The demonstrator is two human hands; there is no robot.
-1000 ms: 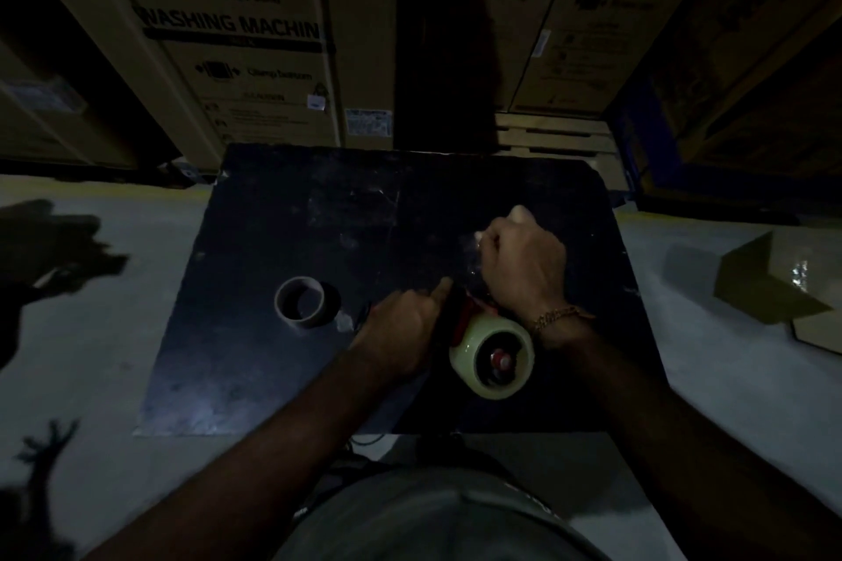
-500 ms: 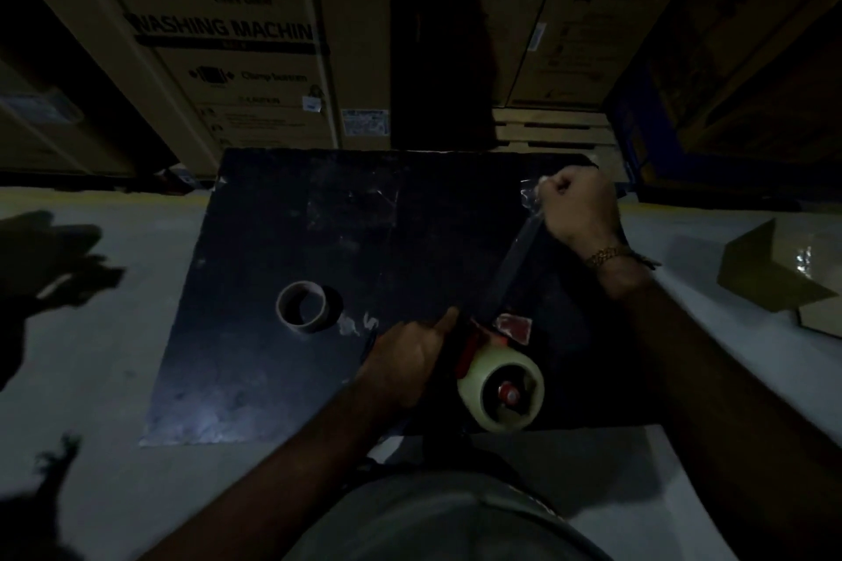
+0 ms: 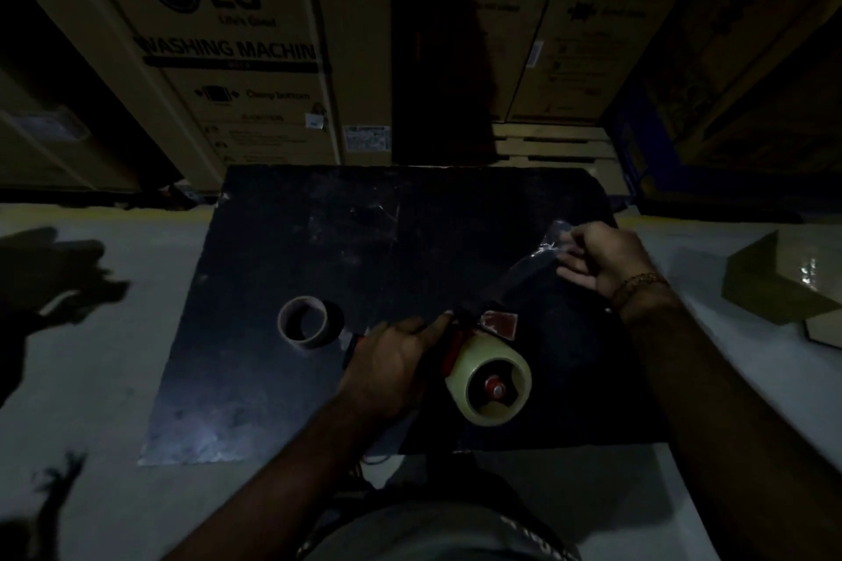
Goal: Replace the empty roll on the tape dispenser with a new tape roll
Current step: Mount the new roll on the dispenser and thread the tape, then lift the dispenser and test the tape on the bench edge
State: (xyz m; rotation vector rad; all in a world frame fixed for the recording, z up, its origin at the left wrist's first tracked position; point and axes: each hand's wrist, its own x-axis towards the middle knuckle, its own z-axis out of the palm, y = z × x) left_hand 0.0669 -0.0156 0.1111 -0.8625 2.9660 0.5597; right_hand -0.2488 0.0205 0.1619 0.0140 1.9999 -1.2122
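Observation:
A red tape dispenser (image 3: 460,344) lies on a black board (image 3: 364,251), with a new pale tape roll (image 3: 490,383) mounted on its hub. My left hand (image 3: 394,367) grips the dispenser's handle, forefinger stretched toward the blade end. A clear strip of tape (image 3: 524,273) runs from the dispenser up and right to my right hand (image 3: 601,257), which pinches the strip's free end. The empty brown cardboard core (image 3: 306,323) stands on the board, left of my left hand and apart from it.
Large cardboard washing-machine boxes (image 3: 228,46) stand behind the board. A small open carton (image 3: 783,282) sits on the pale floor at right. A wooden pallet (image 3: 551,146) shows behind the board's far right edge. Dark shadows fall across the floor at left.
My right hand left the dispenser and pulled a strip of tape out to the upper right, then dropped slightly and loosened its fingers. My left hand stayed on the handle.

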